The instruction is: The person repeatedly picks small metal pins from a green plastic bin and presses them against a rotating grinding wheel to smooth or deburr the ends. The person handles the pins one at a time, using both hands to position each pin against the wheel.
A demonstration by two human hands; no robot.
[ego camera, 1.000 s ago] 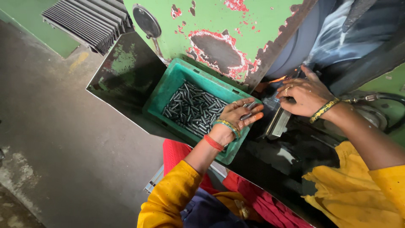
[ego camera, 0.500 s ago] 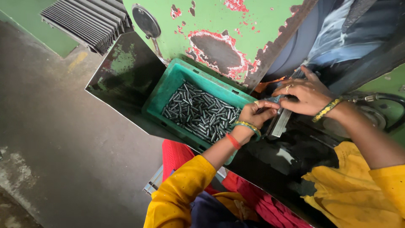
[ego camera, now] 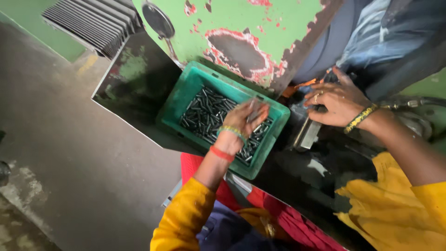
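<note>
A green plastic crate holds several short dark metal pins. My left hand is over the crate's right part with a few metal pins pinched in its fingers; motion blur hides the exact grip. My right hand rests flat, fingers spread, on the dark machine bed to the right of the crate, beside a grey metal block. An orange-tipped part lies just left of its fingertips. Both wrists wear bangles, and both arms have yellow sleeves.
A green machine body with chipped red-and-grey paint rises behind the crate. A stack of dark metal strips lies at the upper left. The grey concrete floor spreads to the left. Red cloth covers my lap.
My left hand went from the crate to the machine beside my right hand, then came back over the crate. The right hand stayed on the machine bed and flattened its fingers.
</note>
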